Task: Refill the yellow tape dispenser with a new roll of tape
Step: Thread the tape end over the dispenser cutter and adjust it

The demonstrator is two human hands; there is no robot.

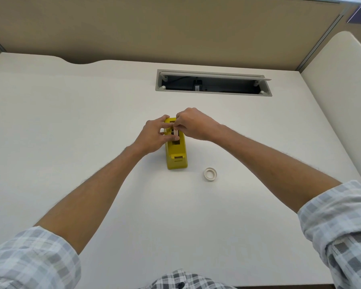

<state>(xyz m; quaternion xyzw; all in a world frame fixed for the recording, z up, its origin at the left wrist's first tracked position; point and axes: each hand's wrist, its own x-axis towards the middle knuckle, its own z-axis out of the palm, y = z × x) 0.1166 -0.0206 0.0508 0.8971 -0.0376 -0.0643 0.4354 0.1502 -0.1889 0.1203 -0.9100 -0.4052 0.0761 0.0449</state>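
Tape roll (210, 174) beside dispenser (177, 158) — open desk (71, 122) elsewhere.

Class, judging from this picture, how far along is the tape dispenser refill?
Done: nothing clearly finished. In hand: both the left hand and right hand work at a white piece in the yellow dispenser's slot. Left: the tape roll lies untouched on the desk.

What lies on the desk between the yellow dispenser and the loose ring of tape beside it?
Nothing. In the head view, only bare white desk separates the dispenser from the tape ring; the two do not touch.
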